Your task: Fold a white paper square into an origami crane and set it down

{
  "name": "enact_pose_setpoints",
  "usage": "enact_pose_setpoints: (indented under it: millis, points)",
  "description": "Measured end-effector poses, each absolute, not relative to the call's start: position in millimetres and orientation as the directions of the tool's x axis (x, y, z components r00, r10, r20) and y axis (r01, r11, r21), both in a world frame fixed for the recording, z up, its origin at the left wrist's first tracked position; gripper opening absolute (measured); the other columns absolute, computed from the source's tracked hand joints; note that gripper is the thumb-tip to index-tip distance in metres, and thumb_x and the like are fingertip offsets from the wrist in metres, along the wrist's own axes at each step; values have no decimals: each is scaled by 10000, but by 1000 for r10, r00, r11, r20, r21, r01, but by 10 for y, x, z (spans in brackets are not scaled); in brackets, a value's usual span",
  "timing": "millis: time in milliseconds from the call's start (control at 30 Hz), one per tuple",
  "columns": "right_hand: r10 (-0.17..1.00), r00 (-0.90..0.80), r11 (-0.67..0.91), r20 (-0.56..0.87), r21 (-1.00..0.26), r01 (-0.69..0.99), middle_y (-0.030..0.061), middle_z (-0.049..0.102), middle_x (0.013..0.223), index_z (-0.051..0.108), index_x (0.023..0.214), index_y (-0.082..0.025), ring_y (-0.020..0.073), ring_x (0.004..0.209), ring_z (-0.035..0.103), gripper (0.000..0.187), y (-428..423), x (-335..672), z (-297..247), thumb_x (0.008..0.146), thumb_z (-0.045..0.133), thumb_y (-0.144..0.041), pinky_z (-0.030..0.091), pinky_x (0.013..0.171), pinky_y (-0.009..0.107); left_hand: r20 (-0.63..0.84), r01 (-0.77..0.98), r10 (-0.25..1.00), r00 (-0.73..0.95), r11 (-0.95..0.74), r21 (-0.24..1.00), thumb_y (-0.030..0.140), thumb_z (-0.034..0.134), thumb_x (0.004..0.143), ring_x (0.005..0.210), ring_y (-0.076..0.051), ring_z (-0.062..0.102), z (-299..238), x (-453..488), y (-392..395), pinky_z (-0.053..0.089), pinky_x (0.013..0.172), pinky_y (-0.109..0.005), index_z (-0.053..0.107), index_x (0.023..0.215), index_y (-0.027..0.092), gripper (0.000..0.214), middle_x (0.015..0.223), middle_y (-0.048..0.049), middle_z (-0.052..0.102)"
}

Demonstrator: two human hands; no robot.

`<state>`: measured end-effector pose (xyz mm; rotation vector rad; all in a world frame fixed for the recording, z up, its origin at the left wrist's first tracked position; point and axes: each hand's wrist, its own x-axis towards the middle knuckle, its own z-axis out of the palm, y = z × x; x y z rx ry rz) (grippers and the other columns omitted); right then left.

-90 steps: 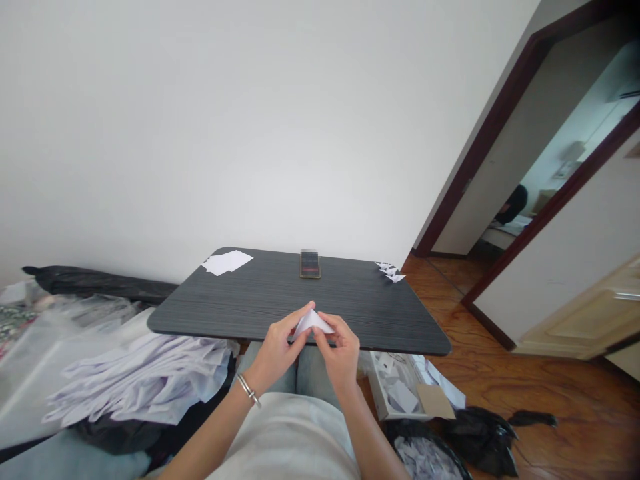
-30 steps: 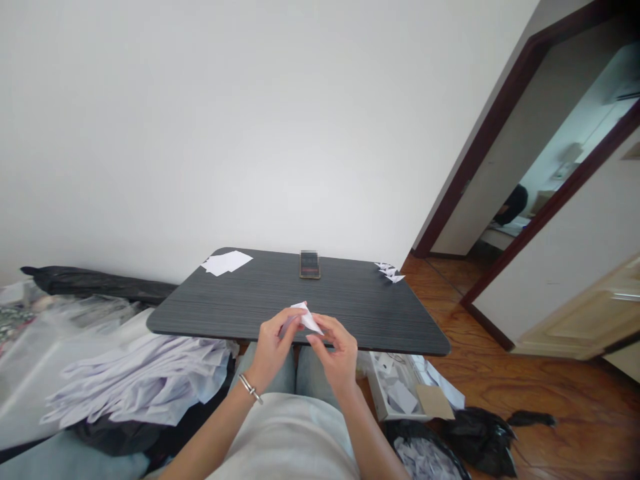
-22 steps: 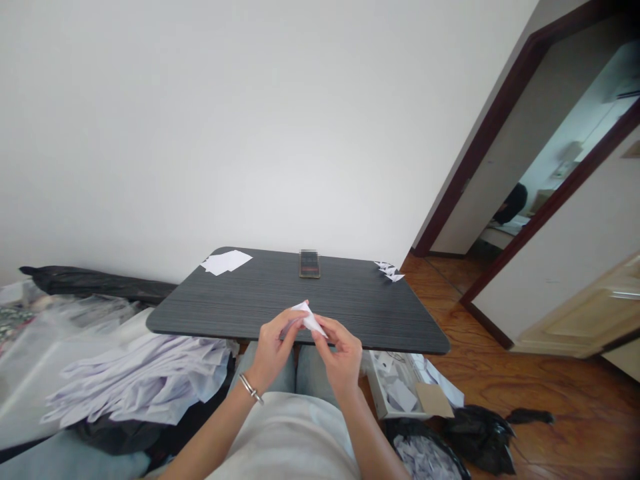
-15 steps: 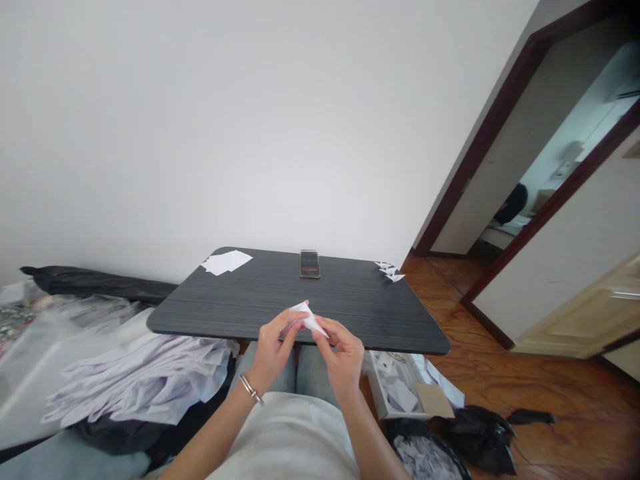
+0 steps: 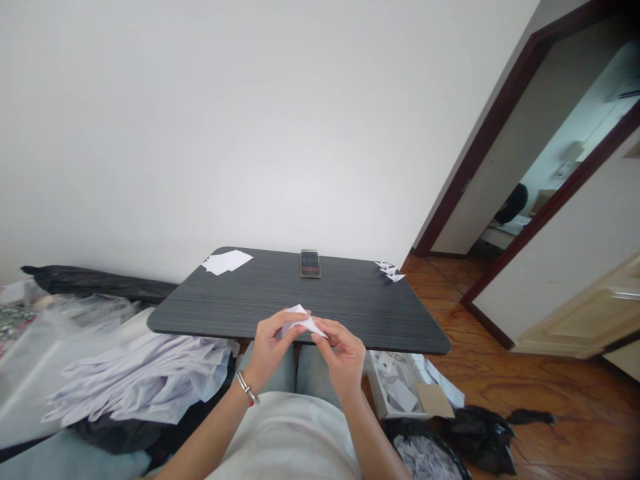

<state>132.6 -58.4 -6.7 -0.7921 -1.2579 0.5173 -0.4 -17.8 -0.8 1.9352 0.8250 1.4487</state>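
A small folded piece of white paper (image 5: 314, 327) with pointed ends is held between my two hands, just over the near edge of the dark table (image 5: 240, 293). My left hand (image 5: 271, 341) pinches its left part between thumb and fingers, and a silver bangle circles that wrist. On the right, my right hand (image 5: 341, 350) grips the pointed lower end with thumb and fingertips. Fingers cover part of the folds. White paper sheets (image 5: 226, 262) lie at the table's far left. Several small folded paper pieces (image 5: 393, 272) sit in a row at the far right.
A phone (image 5: 310, 265) rests near the table's back edge, by the wall. Below right, an open box (image 5: 383, 393) holds papers, beside a black bag of paper pieces (image 5: 425, 460). A heap of white cloth (image 5: 140, 380) lies at lower left.
My left hand has shifted slightly left and its grip on the folded paper has changed a little. My right hand stays almost in place.
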Motion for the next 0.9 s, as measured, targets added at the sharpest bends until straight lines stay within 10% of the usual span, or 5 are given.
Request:
enact_pose_setpoints:
  millis: [900]
  points:
    - [687, 322, 624, 652, -756, 200, 53, 698, 877, 688, 847, -222, 201, 806, 651, 167, -597, 1348, -108, 731, 603, -138, 559, 657, 311, 559, 105, 776, 293, -607, 788, 227, 450, 835, 694, -132, 615, 4, 0, -251, 496, 668, -242, 506, 1144, 173, 319, 1134, -106, 585]
